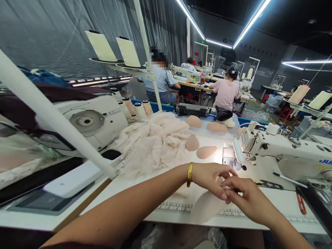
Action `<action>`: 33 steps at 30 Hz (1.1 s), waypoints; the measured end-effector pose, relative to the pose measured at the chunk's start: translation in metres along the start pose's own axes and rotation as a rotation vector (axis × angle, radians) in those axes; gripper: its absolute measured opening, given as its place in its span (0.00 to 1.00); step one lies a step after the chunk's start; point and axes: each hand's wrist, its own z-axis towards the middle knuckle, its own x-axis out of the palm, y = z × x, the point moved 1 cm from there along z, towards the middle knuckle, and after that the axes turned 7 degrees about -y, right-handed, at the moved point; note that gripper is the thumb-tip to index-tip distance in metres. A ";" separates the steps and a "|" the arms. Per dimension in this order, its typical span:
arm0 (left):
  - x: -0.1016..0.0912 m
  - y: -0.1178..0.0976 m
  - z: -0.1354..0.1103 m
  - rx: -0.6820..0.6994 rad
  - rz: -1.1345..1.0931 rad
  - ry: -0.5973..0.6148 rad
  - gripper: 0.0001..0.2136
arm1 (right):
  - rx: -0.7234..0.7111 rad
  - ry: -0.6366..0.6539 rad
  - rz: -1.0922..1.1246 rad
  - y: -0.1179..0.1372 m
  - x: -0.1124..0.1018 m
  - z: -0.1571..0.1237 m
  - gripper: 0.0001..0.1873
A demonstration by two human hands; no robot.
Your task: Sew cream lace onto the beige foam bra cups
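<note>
My left hand (pixel 211 177), below a gold bracelet, and my right hand (pixel 247 197) meet above the table's front edge. Both have their fingers pinched together on the upper edge of a pale beige cup pad (pixel 206 207), which hangs over the printed ruler strip (pixel 173 208). A bit of gathered fabric shows between the fingers; its detail is hidden. Just beyond the hands is the lit needle area (pixel 230 160) of a white sewing machine (pixel 259 143). More beige cup pads (pixel 206 152) lie left of it, beside a heap of cream lace fabric (pixel 155 141).
Thread snips (pixel 271 185), a pen (pixel 290 180) and a red-handled tool (pixel 301 203) lie at the right. Another machine (pixel 90 119) and a slanting white pole (pixel 57 114) stand left. Thread cones (pixel 140 110) stand behind the lace. Co-workers sit farther back.
</note>
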 end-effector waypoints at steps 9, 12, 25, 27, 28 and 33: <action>-0.008 0.009 -0.021 0.048 0.417 -0.558 0.11 | -0.409 -0.492 -0.495 -0.003 -0.008 0.006 0.07; -0.006 0.007 -0.032 0.167 0.958 -0.614 0.08 | -0.604 -0.625 -0.629 -0.031 0.010 0.017 0.12; 0.019 0.065 0.040 0.215 1.283 -0.306 0.10 | -0.619 -0.178 -0.803 -0.127 -0.027 0.037 0.16; 0.022 0.069 0.038 0.227 1.267 -0.370 0.09 | -0.564 -0.174 -0.806 -0.126 -0.029 0.032 0.18; 0.023 0.070 0.036 0.241 1.256 -0.393 0.08 | -0.546 -0.160 -0.801 -0.124 -0.030 0.029 0.19; 0.026 0.071 0.031 0.266 1.213 -0.411 0.08 | -0.535 -0.082 -0.739 -0.112 -0.033 0.025 0.17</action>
